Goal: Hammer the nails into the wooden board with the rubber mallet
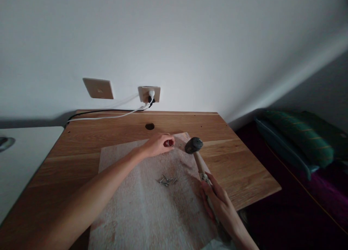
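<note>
My left hand (pixel 159 144) reaches across a pale rough board (pixel 130 206) lying on the wooden desk (pixel 78 152). Its fingers are pinched together near the board's far edge, apparently on a small nail that is too small to see clearly. My right hand (pixel 217 203) grips the wooden handle of a hammer (pixel 198 157). The dark hammer head hangs just right of my left fingertips, a little above the board. Several loose nails (pixel 166 180) lie in a small heap on the middle of the board.
A round cable hole (pixel 149 126) sits in the desk behind the board. Wall sockets (pixel 149 93) with black and white cables lie at the back. A white surface (pixel 24 159) adjoins the desk on the left. A green cushion (pixel 299 137) lies at right.
</note>
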`<state>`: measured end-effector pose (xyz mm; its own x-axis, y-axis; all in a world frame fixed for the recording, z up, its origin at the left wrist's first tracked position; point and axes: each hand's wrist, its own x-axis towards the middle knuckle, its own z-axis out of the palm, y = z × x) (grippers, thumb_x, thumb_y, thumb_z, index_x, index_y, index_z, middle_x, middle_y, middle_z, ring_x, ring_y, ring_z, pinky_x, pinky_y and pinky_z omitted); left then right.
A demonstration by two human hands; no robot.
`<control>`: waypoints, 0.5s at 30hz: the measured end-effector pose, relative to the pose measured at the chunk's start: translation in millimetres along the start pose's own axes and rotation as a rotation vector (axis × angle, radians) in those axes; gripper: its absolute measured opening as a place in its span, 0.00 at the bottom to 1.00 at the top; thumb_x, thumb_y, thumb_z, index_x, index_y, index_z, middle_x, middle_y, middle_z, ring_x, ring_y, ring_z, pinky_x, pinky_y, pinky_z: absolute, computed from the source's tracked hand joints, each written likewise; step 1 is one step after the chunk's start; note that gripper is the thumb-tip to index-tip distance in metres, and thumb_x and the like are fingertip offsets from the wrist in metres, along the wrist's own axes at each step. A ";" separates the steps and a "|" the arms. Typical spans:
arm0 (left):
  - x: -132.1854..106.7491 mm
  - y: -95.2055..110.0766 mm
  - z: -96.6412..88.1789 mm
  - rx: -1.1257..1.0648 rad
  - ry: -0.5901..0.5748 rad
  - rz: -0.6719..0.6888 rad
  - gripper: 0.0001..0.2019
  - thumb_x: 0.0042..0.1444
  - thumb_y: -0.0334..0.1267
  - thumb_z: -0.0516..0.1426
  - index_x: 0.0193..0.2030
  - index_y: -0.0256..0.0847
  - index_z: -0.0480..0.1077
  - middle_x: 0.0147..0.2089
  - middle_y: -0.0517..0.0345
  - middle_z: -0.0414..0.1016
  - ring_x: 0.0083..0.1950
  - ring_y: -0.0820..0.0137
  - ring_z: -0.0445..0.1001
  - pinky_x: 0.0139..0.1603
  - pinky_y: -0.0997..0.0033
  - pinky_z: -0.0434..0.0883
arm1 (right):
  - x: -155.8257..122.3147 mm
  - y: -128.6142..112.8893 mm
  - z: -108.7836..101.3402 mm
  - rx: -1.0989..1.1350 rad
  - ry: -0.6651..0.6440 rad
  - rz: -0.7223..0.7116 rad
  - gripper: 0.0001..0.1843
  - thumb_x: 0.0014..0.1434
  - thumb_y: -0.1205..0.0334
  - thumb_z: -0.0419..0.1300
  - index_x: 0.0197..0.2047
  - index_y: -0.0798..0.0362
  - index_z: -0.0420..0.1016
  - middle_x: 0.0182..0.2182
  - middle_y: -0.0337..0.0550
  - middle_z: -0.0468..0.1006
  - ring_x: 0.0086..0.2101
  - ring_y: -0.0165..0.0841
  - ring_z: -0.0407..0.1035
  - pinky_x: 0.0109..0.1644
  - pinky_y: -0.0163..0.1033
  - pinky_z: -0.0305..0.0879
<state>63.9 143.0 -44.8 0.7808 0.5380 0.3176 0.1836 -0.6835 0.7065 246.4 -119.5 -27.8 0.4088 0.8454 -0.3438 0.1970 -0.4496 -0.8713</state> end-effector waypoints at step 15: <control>2.0 -2.9 -3.9 -0.072 -0.001 -0.013 0.02 0.59 0.30 0.67 0.38 0.39 0.83 0.31 0.61 0.73 0.32 0.73 0.71 0.39 0.73 0.66 | 2.7 5.9 0.2 0.052 -0.013 -0.041 0.30 0.66 0.28 0.59 0.48 0.47 0.67 0.23 0.25 0.69 0.12 0.21 0.55 0.12 0.26 0.55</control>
<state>62.5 148.0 -43.7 0.7791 0.5464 0.3072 0.1509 -0.6392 0.7541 248.4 -119.8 -34.0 0.3892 0.8669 -0.3114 0.1669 -0.3988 -0.9017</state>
